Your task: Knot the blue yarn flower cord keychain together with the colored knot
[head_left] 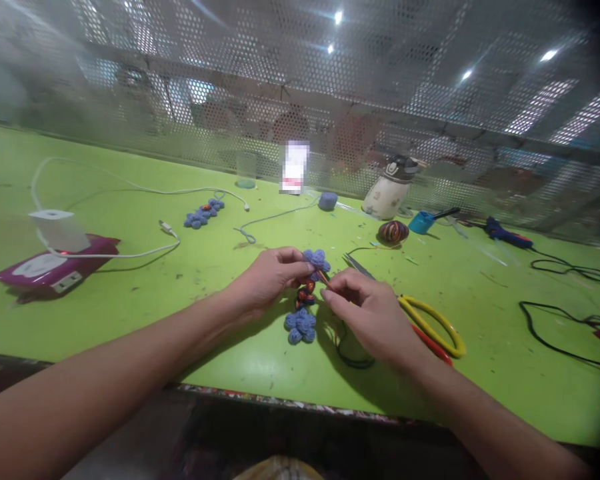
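Near the table edge [260,397], blue crocheted flowers [300,326] flank yarn [305,295] — dark, orange-streaked.

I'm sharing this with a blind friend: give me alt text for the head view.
A person's left hand pinches a crocheted strip with blue-violet flowers over a lime-green table, the right hand holding something thin and orange against it. Metal scissors with yellow and red handles lie partly behind that hand, a multicoloured yarn ball beyond.

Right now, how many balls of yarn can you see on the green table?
2. The purple-blue ball sits left of the white jug; the multicoloured ball sits in front of it. Any behind the jug would be hidden.
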The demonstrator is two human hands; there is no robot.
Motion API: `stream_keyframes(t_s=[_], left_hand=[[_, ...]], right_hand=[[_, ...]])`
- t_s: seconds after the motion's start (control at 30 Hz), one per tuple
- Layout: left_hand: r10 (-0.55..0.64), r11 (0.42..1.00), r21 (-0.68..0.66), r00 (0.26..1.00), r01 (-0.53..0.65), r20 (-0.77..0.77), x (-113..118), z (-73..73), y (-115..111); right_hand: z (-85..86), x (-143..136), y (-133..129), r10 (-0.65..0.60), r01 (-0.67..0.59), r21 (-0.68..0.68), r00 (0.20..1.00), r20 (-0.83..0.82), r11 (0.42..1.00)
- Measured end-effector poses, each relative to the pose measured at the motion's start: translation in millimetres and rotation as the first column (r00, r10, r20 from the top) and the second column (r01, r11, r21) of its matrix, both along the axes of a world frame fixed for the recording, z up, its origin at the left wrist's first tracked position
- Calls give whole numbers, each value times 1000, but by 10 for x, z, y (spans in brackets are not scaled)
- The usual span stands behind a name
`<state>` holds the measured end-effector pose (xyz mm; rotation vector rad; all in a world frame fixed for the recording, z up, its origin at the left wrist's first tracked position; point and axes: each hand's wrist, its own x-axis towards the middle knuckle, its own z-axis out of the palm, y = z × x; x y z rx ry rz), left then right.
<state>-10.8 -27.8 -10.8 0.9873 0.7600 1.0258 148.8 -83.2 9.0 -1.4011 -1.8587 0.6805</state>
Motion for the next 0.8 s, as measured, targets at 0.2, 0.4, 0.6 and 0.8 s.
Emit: stream_keyframes(t_s=[0.2,0.4,0.6,0.8], left_hand=[[-10,999,50,998,12,-54,0,3,-24],[-20,981,186,989,47,-146,13,-34,-37],[9,990,141,992,9,-128,21,-13,-39],[-24,995,92,994,35,-110,24,32,-63]], right_hand=[[328,89,-141,175,-173,-31,952,252,984],[805,-344,271,220,-511,84,505,834,856],[961,-410,778,313,-447,-65,507,803,892],[859,-49,439,206,-361,113,731,651,926]])
